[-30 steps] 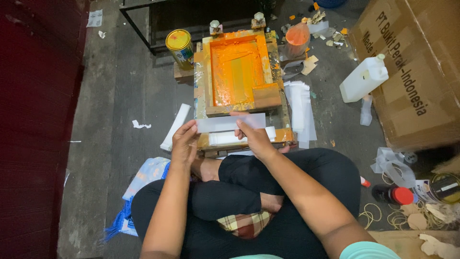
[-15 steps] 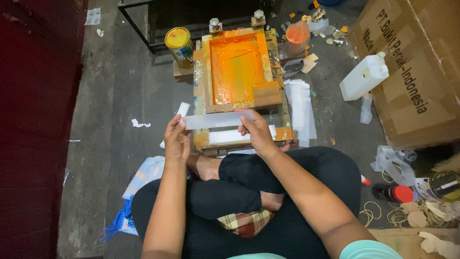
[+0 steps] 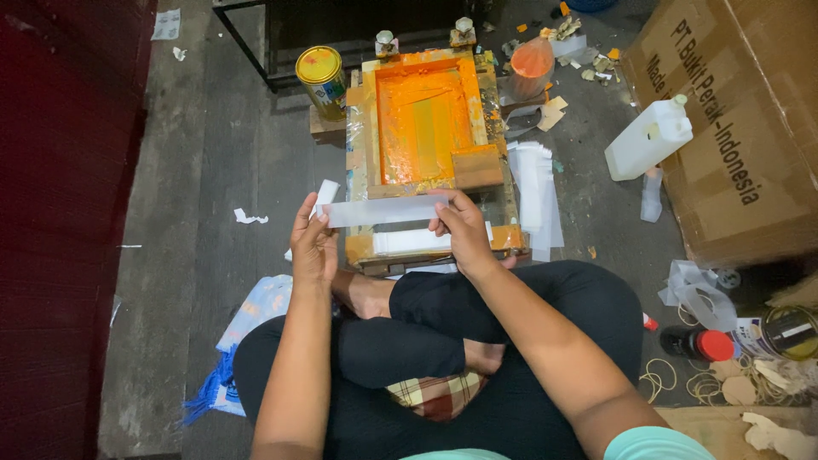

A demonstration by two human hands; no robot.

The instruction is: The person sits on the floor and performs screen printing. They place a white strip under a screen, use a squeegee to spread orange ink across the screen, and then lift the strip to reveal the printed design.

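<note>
Change since earlier frame: white strip [image 3: 385, 210] lifting clear of the printing frame [image 3: 430, 149], now sitting higher and further left; left hand [image 3: 313, 243] rising with it.

Holding: one long white strip, pinched at its left end by the left hand and at its right end by the right hand [image 3: 460, 228], both hands closed on it. Hovering just above the near edge of the frame, over a second white strip [image 3: 409, 241] lying flat on the frame's base.

Orientation: long axis running left to right, nearly level, flat face turning toward the camera.

Count, lying on the floor [image 3: 213, 170]:
- one wooden printing frame, orange ink covering its screen
- one yellow-topped tin [image 3: 321, 78], just left of the frame
- one stack of white strips [image 3: 535, 192], just right of the frame
- one white jug [image 3: 648, 140], beside one cardboard box [image 3: 750, 111]
- one red-capped bottle [image 3: 697, 343], far right
</note>
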